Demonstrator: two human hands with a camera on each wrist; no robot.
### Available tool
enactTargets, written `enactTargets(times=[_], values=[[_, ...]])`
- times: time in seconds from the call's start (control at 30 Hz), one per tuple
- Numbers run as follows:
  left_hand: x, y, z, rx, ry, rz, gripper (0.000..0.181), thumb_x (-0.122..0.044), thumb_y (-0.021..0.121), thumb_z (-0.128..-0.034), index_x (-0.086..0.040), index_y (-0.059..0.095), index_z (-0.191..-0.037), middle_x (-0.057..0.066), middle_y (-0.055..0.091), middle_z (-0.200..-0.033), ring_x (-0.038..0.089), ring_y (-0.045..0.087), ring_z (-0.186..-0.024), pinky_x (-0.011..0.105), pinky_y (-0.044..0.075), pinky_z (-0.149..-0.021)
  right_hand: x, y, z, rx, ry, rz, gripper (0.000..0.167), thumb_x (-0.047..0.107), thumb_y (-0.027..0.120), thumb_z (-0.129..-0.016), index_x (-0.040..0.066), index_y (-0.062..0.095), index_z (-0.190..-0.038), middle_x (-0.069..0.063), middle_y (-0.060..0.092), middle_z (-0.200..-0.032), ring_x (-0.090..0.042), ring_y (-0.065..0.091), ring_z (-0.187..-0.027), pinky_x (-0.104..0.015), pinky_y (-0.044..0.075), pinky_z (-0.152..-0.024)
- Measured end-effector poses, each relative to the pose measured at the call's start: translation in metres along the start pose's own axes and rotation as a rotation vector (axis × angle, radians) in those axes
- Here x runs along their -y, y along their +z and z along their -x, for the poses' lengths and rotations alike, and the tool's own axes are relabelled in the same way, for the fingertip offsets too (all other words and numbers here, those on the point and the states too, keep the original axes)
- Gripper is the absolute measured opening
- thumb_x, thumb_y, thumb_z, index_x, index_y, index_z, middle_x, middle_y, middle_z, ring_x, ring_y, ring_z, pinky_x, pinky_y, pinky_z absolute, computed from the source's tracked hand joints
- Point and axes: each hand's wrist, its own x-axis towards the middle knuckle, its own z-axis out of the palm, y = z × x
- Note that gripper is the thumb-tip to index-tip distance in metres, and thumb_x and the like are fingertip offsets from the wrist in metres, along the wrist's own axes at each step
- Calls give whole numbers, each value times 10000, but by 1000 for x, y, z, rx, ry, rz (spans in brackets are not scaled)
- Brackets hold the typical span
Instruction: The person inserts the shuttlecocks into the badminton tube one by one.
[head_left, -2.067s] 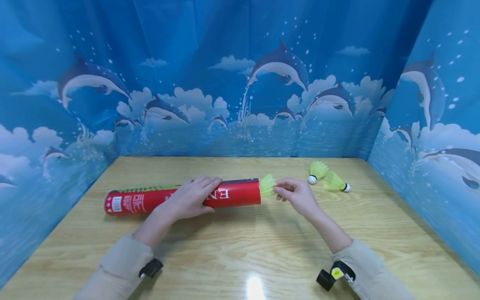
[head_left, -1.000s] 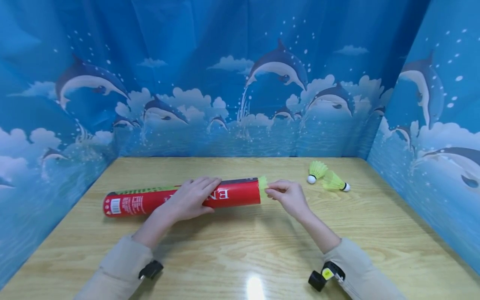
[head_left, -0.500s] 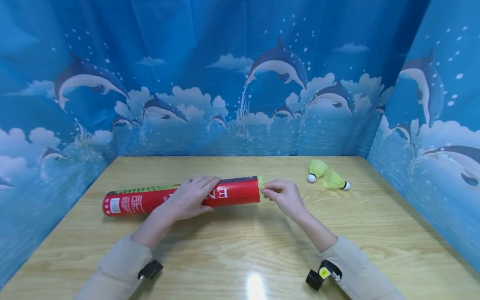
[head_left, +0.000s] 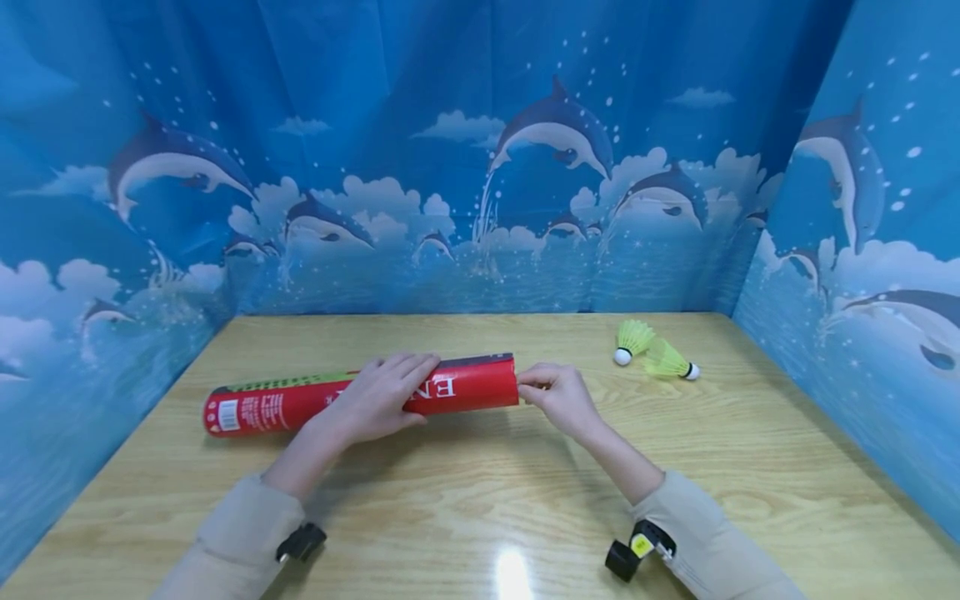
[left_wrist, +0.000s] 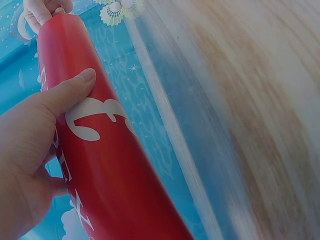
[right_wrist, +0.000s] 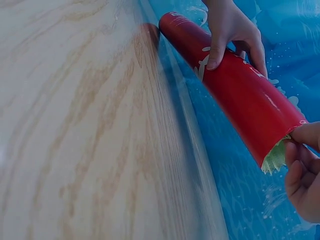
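Observation:
A red shuttlecock tube (head_left: 476,385) with white lettering lies sideways across the middle of the table. My left hand (head_left: 375,400) grips it from above, and the left wrist view has the thumb laid across the red side. At the tube's right-hand mouth is my right hand (head_left: 558,402), thumb and fingers pinched together. From the right wrist view, the yellow-green skirt of a shuttlecock (right_wrist: 274,159) shows just inside the mouth, with those fingertips on its edge. The head view hides this shuttlecock; its cork is out of sight inside the tube.
Two loose yellow shuttlecocks, one upright-skirted (head_left: 636,337) and one on its side (head_left: 669,361), lie together at the back right of the wooden table (head_left: 450,508). A blue dolphin-print curtain (head_left: 420,275) encloses the table at the back and sides.
My right hand has moved left toward the tube, and the shuttlecock's skirt has slid into the mouth until the head view no longer shows it. The left hand has kept its grip.

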Motion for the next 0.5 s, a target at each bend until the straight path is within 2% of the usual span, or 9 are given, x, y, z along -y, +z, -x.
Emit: enactTargets(times=[0.4,0.5], values=[[0,0,1,10,8,-3,897,-288,861,-632,-95,411,-1383,91,492,-1337,265,451,-1200,531,429,-894,-3,-5,-1,97,27,33,138,5,659,-821,5,734,-937,-82,683,-879,-148,560,-714,-282,479,-587],[0,0,1,16,3,-6,898,-288,861,-632,-98,409,-1385,89,493,-1336,264,453,-1199,531,428,-895,-3,-7,-1,123,43,41,152,24,652,-834,11,728,-965,-78,678,-898,-195,568,-710,-296,484,-574]])
